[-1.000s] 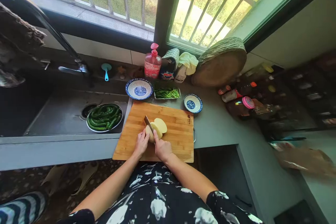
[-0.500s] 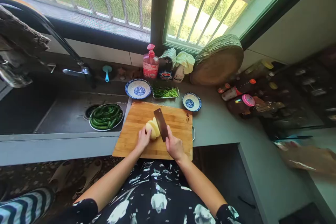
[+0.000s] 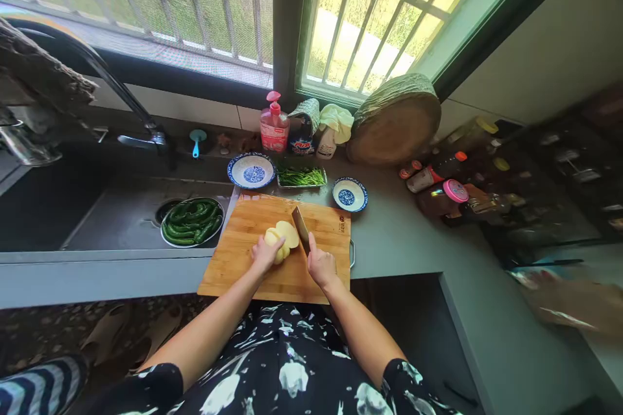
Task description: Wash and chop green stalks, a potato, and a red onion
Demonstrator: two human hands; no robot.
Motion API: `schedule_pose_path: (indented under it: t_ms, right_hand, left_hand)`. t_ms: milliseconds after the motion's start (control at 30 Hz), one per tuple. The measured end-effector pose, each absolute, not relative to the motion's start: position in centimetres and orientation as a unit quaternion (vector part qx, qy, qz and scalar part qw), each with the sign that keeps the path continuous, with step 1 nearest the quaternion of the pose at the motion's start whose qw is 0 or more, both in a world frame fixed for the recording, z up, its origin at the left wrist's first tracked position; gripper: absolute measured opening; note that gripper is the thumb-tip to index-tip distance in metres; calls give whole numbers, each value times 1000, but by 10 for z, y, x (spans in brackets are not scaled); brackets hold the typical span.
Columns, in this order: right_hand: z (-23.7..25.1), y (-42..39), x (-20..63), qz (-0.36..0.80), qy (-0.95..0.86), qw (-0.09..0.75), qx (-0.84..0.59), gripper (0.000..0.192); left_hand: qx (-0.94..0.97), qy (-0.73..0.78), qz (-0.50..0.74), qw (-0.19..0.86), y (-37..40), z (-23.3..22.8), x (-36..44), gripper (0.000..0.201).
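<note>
Peeled, pale yellow potato slices (image 3: 288, 234) fan out on the wooden cutting board (image 3: 257, 213), up against the rest of the potato. My left hand (image 3: 265, 251) is closed around the potato from its left side, fingers on top. In my right hand (image 3: 321, 264) is a cleaver (image 3: 300, 228), gripped at the handle, its forefinger laid along the blade. The blade stands nearly upright just right of the slices, its edge toward the board. The handle is hidden inside my fist.
A bowl of green peppers (image 3: 192, 222) sits in the sink at left. Behind the board stand a blue-rimmed plate (image 3: 251, 170), a tray of cut greens (image 3: 302, 176), a small bowl (image 3: 350, 194) and a pink soap bottle (image 3: 274, 124). Sauce bottles (image 3: 432, 177) crowd the right corner.
The cleaver has turned from showing its broad face to nearly edge-on, beside the slices. One slice now leans out flat toward the blade. The whole view has shifted slightly.
</note>
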State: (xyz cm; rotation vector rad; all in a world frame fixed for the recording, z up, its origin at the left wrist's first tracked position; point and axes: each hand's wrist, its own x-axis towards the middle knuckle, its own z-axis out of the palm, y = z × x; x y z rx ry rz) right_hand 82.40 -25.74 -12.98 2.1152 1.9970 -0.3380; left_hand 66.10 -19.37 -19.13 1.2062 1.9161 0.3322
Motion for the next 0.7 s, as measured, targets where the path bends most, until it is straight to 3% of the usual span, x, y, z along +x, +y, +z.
schedule_pose_path:
  t_ms: [133,367,700]
  right_hand:
    - [-133,-260,824,-122,690,98,707,66]
    - [-139,-263,830,-131,695,81,702,69]
    - [-142,-263,834,-140,696,79,699,65]
  left_hand:
    - [470,785,110,387,-190,-183,675,98]
    - [478,779,108,391,-186,-177,682,89]
    - [518,740,133,408,-186,-181,667,97]
